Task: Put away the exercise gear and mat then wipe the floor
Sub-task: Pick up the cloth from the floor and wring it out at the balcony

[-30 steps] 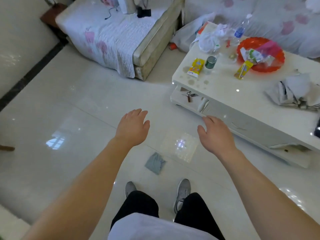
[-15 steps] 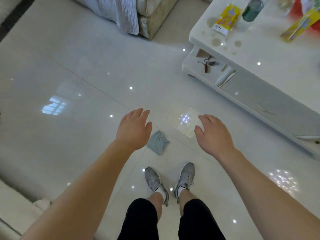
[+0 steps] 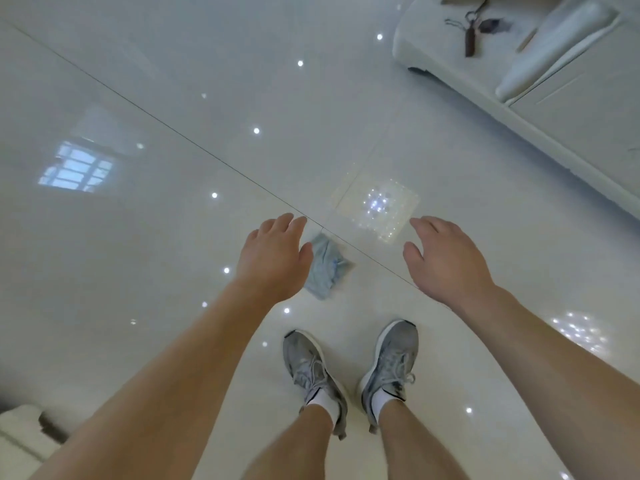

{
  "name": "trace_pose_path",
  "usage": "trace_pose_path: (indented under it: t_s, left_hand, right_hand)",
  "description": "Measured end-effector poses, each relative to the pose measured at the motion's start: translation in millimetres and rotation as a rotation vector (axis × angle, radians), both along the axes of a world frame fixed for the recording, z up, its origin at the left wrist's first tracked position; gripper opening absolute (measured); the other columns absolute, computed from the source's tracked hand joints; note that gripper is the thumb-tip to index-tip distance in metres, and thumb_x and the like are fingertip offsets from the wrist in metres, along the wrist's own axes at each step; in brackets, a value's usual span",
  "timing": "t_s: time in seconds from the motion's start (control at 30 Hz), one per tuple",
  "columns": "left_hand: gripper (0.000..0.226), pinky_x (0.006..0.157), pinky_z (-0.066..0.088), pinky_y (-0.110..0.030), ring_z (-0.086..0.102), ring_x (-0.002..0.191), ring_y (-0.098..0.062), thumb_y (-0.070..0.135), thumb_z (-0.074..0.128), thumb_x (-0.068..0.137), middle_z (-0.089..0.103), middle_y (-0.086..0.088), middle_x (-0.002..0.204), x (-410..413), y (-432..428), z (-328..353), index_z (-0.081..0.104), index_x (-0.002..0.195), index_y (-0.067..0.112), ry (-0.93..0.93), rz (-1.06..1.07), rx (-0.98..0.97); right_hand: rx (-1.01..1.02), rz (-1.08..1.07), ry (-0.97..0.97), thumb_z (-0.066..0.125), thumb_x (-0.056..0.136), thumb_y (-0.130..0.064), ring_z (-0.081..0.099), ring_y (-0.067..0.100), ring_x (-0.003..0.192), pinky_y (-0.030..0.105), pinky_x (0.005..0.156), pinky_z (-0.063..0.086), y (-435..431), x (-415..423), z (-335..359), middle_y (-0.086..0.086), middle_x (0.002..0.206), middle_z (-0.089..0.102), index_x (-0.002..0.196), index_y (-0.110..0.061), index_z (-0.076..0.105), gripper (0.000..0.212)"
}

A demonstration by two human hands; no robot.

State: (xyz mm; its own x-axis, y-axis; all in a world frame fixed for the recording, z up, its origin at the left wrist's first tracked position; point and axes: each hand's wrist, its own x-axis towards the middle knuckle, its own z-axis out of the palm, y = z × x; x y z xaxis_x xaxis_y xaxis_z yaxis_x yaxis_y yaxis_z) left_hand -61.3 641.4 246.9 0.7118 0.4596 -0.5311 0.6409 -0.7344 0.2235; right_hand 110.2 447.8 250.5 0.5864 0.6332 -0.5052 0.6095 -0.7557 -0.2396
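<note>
A crumpled pale blue-grey cloth (image 3: 327, 270) lies on the glossy white tiled floor (image 3: 156, 220) just ahead of my feet. My left hand (image 3: 272, 259) hovers over the cloth's left edge, palm down, fingers apart, holding nothing; part of the cloth is hidden behind it. My right hand (image 3: 445, 261) is stretched out to the right of the cloth, also open and empty, clear of it. No mat or exercise gear is in view.
My two grey sneakers (image 3: 313, 372) stand on the floor below the cloth. The white coffee table's lower shelf (image 3: 433, 46) fills the upper right, with a bunch of keys (image 3: 471, 29) on it. A pale furniture corner (image 3: 20, 431) shows at lower left.
My head has tipped further down and closer to the floor, so the sofa and tabletop left the view. Both open hands have come lower toward the cloth; the left one now overlaps it.
</note>
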Motion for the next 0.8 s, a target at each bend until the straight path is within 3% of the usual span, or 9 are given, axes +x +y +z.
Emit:
trace_pose_path:
  t_s: [0.4,0.67,0.8]
  left_hand:
    - [0.048,0.104,0.037,-0.04,0.043,0.129,-0.026,0.035,0.038,0.1,0.045,-0.002,0.145,-20.3,-23.5,-184.4,0.039,0.145,0.017,0.104,-0.029,-0.066]
    - [0.043,0.094,0.04,-0.04,0.046,0.122,-0.028,0.032,0.042,0.098,0.047,-0.002,0.141,-19.3,-34.8,-269.0,0.045,0.138,0.016,0.124,0.02,-0.095]
    - [0.041,0.081,0.037,-0.035,0.046,0.117,-0.027,0.034,0.046,0.095,0.047,-0.001,0.137,-21.7,-41.4,-299.6,0.047,0.133,0.019,0.152,0.024,-0.094]
  right_hand:
    - [-0.074,0.105,0.058,0.041,0.096,-0.027,0.044,0.031,0.124,0.037,0.102,0.034,-3.6,-10.3,-181.5,0.011,0.135,0.051,0.139,-0.009,0.046,0.047]
    - [-0.079,0.115,0.071,0.041,0.096,-0.028,0.043,0.031,0.123,0.037,0.1,0.035,-4.9,-11.6,-252.8,0.009,0.138,0.048,0.141,-0.011,0.043,0.049]
    - [-0.088,0.122,0.083,0.041,0.096,-0.028,0.043,0.031,0.121,0.037,0.099,0.036,-3.6,-13.4,-274.1,0.009,0.136,0.049,0.14,-0.01,0.044,0.048]
